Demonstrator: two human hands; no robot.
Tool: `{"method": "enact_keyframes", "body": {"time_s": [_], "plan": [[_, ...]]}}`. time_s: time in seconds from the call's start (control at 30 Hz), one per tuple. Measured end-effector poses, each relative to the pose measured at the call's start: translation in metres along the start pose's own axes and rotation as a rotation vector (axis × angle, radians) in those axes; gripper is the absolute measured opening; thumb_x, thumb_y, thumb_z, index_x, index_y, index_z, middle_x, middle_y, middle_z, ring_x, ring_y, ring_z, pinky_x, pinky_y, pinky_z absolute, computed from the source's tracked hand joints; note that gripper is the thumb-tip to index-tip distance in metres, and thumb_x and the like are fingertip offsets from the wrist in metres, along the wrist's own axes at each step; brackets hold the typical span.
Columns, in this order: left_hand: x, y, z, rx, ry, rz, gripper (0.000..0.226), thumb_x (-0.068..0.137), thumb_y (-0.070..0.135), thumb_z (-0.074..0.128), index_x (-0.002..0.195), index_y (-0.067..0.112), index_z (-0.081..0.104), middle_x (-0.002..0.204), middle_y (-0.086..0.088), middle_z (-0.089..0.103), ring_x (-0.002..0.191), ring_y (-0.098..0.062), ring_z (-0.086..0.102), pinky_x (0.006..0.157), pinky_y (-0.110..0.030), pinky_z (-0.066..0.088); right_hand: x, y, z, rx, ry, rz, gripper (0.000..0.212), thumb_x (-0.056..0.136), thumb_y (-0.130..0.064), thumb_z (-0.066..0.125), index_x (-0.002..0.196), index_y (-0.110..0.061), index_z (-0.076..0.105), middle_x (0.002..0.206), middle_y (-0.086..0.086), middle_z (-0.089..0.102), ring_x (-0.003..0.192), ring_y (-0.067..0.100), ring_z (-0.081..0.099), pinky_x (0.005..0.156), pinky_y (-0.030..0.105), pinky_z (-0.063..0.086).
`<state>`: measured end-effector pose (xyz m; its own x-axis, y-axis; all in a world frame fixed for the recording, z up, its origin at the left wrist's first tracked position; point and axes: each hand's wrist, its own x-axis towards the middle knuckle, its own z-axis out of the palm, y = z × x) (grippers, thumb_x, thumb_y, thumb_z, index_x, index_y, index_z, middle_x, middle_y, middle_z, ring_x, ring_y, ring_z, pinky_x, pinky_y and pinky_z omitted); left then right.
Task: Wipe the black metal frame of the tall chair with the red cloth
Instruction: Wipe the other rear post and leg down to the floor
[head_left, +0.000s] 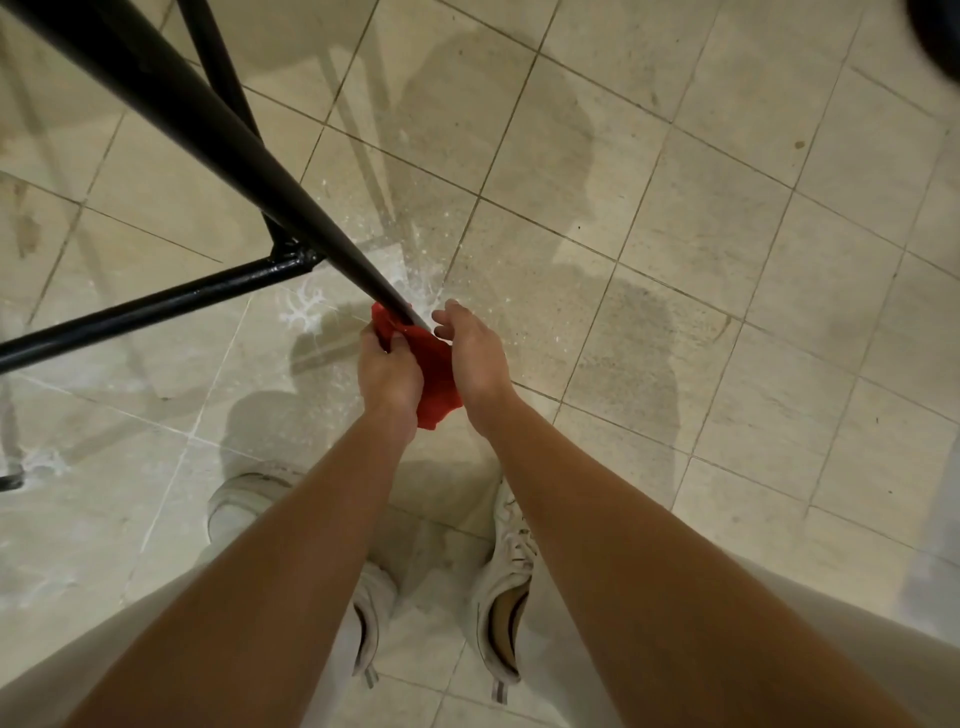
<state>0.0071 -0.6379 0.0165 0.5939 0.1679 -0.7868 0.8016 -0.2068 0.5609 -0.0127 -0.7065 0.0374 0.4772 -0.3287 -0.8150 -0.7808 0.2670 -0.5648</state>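
The chair's black metal frame (197, 124) slants from the upper left down to the floor at the centre, with a lower crossbar (156, 301) branching off to the left. The red cloth (436, 374) is bunched around the bottom end of the slanted leg. My left hand (389, 369) grips the cloth against the leg, fingers curled into the fabric. My right hand (475, 358) sits just right of the cloth with its fingers loosely bent near the leg's tip; its palm side is hidden, so any contact with the cloth is unclear.
Beige floor tiles (675, 260) with white splatter marks near the leg's foot. My white shoes (501, 587) stand right below the hands. Another black leg end (10, 480) touches the floor at the far left. A dark rounded object (935, 31) fills the top right corner.
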Motion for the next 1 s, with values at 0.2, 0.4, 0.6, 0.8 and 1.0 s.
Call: {"method": "enact_keyframes", "body": {"time_s": [0.2,0.4,0.6,0.8,1.0], "plan": [[-0.005,0.004,-0.003,-0.011,-0.019,-0.056,0.025,0.101,0.020,0.040,0.122,0.023,0.051,0.107,0.005,0.057,0.099,-0.016,0.054,0.087,-0.035,0.042,-0.002,-0.001,-0.004,-0.037,-0.019,0.003,0.039,0.095,-0.042,0.037,0.114,-0.017,0.060,0.110,-0.001,0.058,0.102,0.015,0.052,0.084,0.030,0.035],[-0.032,0.007,-0.021,-0.050,-0.021,-0.005,0.029,0.099,0.025,0.046,0.127,0.022,0.053,0.117,0.001,0.061,0.106,-0.019,0.058,0.092,-0.037,0.046,-0.024,-0.004,-0.006,-0.145,-0.013,-0.051,0.033,0.092,-0.036,0.048,0.117,-0.018,0.059,0.111,-0.001,0.061,0.101,0.017,0.056,0.088,0.031,0.043],[-0.065,0.023,-0.043,-0.055,-0.043,0.038,0.020,0.094,0.026,0.055,0.114,0.022,0.054,0.107,0.002,0.063,0.094,-0.012,0.059,0.087,-0.032,0.047,-0.056,-0.006,-0.002,-0.135,-0.076,-0.081,0.041,0.088,-0.046,0.054,0.121,-0.022,0.059,0.114,0.002,0.064,0.103,0.020,0.059,0.094,0.035,0.047],[-0.091,0.035,-0.062,0.043,-0.106,0.091,0.020,0.095,0.030,0.054,0.112,0.025,0.064,0.104,0.004,0.064,0.096,-0.015,0.059,0.089,-0.033,0.049,-0.084,-0.006,-0.004,0.066,-0.112,-0.095,0.035,0.087,-0.038,0.062,0.116,-0.019,0.060,0.108,0.002,0.066,0.099,0.021,0.062,0.088,0.035,0.052],[-0.095,0.063,-0.077,0.158,-0.160,0.148,0.024,0.093,0.031,0.056,0.111,0.022,0.069,0.116,0.003,0.067,0.113,-0.018,0.056,0.104,-0.040,0.042,-0.098,-0.017,-0.005,0.289,0.023,-0.092,0.041,0.091,-0.021,0.058,0.131,-0.017,0.049,0.111,0.007,0.063,0.092,0.025,0.064,0.081,0.040,0.056]]}}
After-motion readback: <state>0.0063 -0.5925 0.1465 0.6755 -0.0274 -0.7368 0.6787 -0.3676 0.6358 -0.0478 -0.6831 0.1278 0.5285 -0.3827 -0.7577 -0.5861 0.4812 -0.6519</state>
